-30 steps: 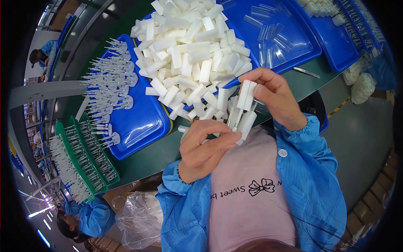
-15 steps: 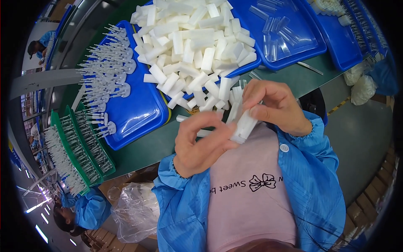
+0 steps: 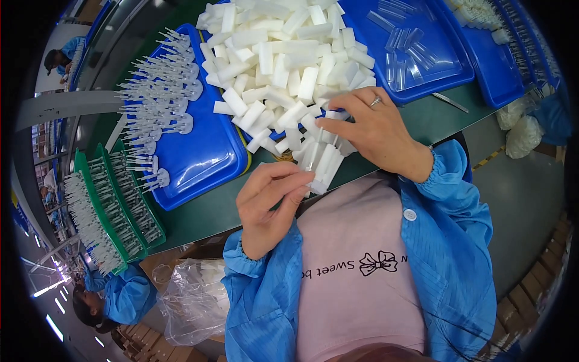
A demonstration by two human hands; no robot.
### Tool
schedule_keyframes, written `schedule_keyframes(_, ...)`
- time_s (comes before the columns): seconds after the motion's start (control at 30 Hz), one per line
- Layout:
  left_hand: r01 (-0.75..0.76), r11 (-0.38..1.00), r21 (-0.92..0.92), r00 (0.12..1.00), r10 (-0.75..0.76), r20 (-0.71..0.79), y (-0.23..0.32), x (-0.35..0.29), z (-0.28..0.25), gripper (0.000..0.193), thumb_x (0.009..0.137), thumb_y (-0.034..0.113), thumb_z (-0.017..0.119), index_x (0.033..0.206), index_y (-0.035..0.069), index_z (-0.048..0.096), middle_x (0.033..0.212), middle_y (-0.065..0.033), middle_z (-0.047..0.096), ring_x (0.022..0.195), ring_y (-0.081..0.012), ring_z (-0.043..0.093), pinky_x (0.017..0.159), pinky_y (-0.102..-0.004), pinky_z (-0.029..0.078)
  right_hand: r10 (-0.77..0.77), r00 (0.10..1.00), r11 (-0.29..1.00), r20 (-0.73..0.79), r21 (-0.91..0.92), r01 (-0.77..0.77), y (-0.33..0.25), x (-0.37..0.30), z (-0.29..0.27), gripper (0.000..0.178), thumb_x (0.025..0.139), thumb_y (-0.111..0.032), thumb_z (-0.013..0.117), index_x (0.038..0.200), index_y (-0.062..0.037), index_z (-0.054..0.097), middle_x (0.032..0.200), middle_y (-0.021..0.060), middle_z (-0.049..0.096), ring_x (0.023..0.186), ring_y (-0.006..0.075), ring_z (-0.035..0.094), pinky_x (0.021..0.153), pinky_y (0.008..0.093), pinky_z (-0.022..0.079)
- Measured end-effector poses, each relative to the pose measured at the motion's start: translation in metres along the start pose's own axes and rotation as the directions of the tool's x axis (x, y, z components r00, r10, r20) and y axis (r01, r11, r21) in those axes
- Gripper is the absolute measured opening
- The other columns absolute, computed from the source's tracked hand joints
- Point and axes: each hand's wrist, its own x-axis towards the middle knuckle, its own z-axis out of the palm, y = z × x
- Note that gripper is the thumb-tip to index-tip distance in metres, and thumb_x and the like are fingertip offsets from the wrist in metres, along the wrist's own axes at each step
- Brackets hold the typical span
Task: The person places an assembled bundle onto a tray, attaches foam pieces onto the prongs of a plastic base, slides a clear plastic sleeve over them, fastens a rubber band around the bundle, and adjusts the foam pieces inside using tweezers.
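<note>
My left hand (image 3: 265,205) pinches the near end of a clear plastic piece (image 3: 318,186) between thumb and fingertips. Whitish strips (image 3: 327,163) run up from it toward my right hand. Over the far end, my right hand (image 3: 377,130) has its thumb and forefinger drawn together, a ring on one finger. A small white end shows between those fingers, but what they grip is too hidden to name. Just beyond both hands lies a heap of white foam blocks (image 3: 283,60), spilling over the front of its blue tray.
To the left, a blue tray (image 3: 199,175) holds white plastic parts with thin stems (image 3: 157,90). Green racks (image 3: 111,211) of similar stems stand beside it. At right are a blue tray (image 3: 443,81) with clear tubes (image 3: 410,48) and metal tweezers (image 3: 451,102). Co-workers sit at far left.
Both hands have shifted left with the clear piece. My right hand has moved up to its far end, its back now showing; my left hand has settled at the near end.
</note>
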Motion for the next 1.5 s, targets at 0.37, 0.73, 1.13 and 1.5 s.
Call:
schedule_keyframes(0.37, -0.327, 0.927, 0.183, 0.945, 0.321, 0.059, 0.006, 0.002, -0.004, 0.035, 0.053, -0.001, 0.068, 0.087, 0.006, 0.072, 0.084, -0.006, 0.063, 0.071, -0.0219, 0.059, 0.057, -0.03, 0.048, 0.336, 0.941, 0.765, -0.036, 0.593, -0.25, 0.005, 0.004, -0.018, 0.025, 0.077, -0.008, 0.069, 0.1, -0.0084, 0.061, 0.093, 0.0066, 0.057, 0.084, 0.0161, 0.056, 0.075, 0.0285, 0.046)
schedule_keyframes(0.73, -0.531, 0.8, 0.28, 0.847, 0.512, 0.141, 0.012, 0.012, 0.009, 0.038, 0.048, 0.005, 0.07, 0.086, 0.007, 0.072, 0.082, -0.0036, 0.059, 0.068, -0.0175, 0.055, 0.051, -0.0255, 0.046, 0.511, 0.799, -0.138, 0.317, 0.948, -0.287, -0.021, 0.002, -0.02, 0.042, 0.088, -0.021, 0.062, 0.123, -0.0048, 0.046, 0.091, 0.0057, 0.059, 0.082, 0.0122, 0.056, 0.077, 0.0263, 0.046)
schedule_keyframes(1.13, -0.549, 0.739, 0.389, 0.834, 0.51, 0.21, 0.015, 0.009, 0.012, 0.028, 0.058, 0.011, 0.068, 0.086, 0.01, 0.071, 0.083, -0.0017, 0.06, 0.073, -0.0163, 0.056, 0.063, -0.027, 0.05, 0.556, 0.79, 0.04, 0.259, 0.941, -0.337, -0.016, 0.001, -0.02, 0.025, 0.092, -0.022, 0.056, 0.107, -0.0012, 0.054, 0.092, 0.0058, 0.057, 0.084, 0.012, 0.055, 0.079, 0.0259, 0.044)
schedule_keyframes(1.5, -0.578, 0.726, 0.373, 0.815, 0.538, 0.215, 0.013, 0.009, 0.014, 0.03, 0.055, 0.011, 0.068, 0.085, 0.01, 0.072, 0.082, -0.0021, 0.06, 0.071, -0.0166, 0.055, 0.062, -0.0271, 0.051, 0.417, 0.858, 0.157, 0.3, 0.906, -0.392, 0.0, -0.003, -0.044, 0.017, 0.089, -0.018, 0.062, 0.085, -0.0019, 0.058, 0.084, 0.0007, 0.058, 0.081, 0.0064, 0.051, 0.074, 0.0222, 0.041)
